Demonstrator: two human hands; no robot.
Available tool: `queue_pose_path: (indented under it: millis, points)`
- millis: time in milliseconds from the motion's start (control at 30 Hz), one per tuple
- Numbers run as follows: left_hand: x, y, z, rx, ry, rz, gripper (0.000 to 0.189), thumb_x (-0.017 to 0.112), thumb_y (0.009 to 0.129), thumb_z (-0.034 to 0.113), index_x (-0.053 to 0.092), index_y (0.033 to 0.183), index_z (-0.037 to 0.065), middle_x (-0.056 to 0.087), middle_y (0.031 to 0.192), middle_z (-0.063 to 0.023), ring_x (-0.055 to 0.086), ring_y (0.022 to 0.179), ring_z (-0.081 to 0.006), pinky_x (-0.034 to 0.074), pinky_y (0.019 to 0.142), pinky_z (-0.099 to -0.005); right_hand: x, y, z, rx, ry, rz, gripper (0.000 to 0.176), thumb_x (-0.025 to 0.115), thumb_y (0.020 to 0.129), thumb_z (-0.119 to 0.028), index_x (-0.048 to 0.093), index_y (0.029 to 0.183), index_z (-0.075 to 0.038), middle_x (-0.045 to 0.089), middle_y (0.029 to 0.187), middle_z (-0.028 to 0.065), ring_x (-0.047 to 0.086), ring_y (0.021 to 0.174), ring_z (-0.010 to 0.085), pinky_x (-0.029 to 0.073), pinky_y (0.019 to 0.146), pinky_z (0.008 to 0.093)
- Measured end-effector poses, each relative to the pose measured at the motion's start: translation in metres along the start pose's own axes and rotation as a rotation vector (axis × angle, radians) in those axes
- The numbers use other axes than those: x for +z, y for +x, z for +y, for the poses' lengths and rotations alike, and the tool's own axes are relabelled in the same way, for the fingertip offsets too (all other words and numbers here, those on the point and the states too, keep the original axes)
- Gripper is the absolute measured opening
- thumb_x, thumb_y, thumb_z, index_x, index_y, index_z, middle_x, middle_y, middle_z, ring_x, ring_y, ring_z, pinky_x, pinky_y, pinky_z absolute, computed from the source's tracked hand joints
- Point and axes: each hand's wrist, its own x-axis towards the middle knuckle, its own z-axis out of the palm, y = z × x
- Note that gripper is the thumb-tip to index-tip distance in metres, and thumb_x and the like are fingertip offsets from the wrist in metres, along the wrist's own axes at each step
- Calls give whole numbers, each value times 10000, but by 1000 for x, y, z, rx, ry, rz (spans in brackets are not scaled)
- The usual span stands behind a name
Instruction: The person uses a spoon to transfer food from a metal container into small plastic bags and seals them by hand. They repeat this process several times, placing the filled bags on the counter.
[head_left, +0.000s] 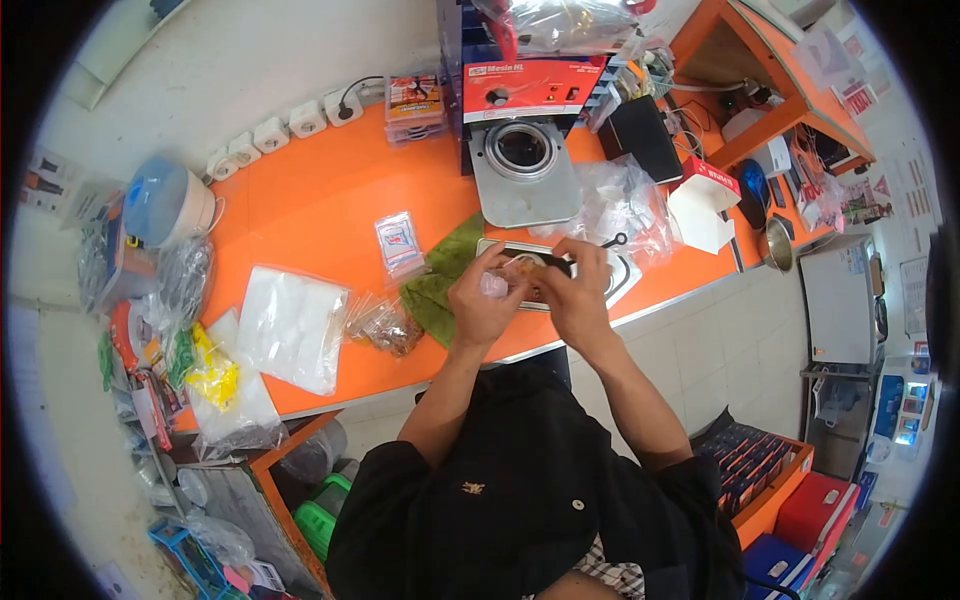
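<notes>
My left hand [482, 303] is closed round a small clear plastic bag [495, 284], with something orange-brown showing near its opening. My right hand [578, 298] meets it from the other side, thumb and fingers pinched at the bag's edge; the exact grip is partly hidden. Both hands are above a white-rimmed tray [626, 276], and a black handle-like piece lies behind the fingers. Left of my left hand, a green cloth [430, 305] lies on the table beside several filled clear packets [384, 325].
Beyond the hands stands a red-fronted sealing machine [525, 90] with a round metal opening on its plate. Flat plastic bags [293, 328] lie to the left. A small boxed pack [400, 246] and crumpled plastic [625, 205] are on the orange table [290, 220].
</notes>
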Motion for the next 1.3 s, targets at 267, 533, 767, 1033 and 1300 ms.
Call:
queue_pose_path:
  millis: [267,533,767,1033,1300]
  points:
    - [-16,4,10,-540,-606,-254,124,730,899,49,695,994,-23,707,863,-57,640,776,-78,521,686,-223,13,-12,28,155,317,110,250,706,842,18,655,1065,-85,623,994,79,589,981,213,441,855,349]
    - [-23,3,16,-604,-572,-259,135,700,929,94,692,987,-28,683,813,-35,583,662,-52,460,579,-201,5,-13,20,444,879,12,478,647,932,25,434,1354,-44,636,926,33,604,917,93,453,894,266]
    - [-19,-7,14,-598,-558,-201,133,696,936,111,687,969,-17,652,717,-13,498,510,-17,377,443,-193,1,-10,16,514,894,-44,499,658,922,35,424,1358,-34,649,904,48,627,890,120,524,831,276]
    - [-28,-24,12,-621,-535,-131,194,709,944,168,675,1008,-13,621,703,6,497,505,-19,378,431,-192,14,-14,21,576,1054,-164,514,637,919,70,417,1374,-23,638,924,64,647,904,139,558,887,299]
    - [-47,-49,7,-551,-512,-60,141,691,949,117,684,987,-19,664,766,-19,574,634,-44,454,545,-210,34,-15,0,382,960,-274,558,688,865,49,460,1368,-33,666,935,65,659,917,125,495,806,256]
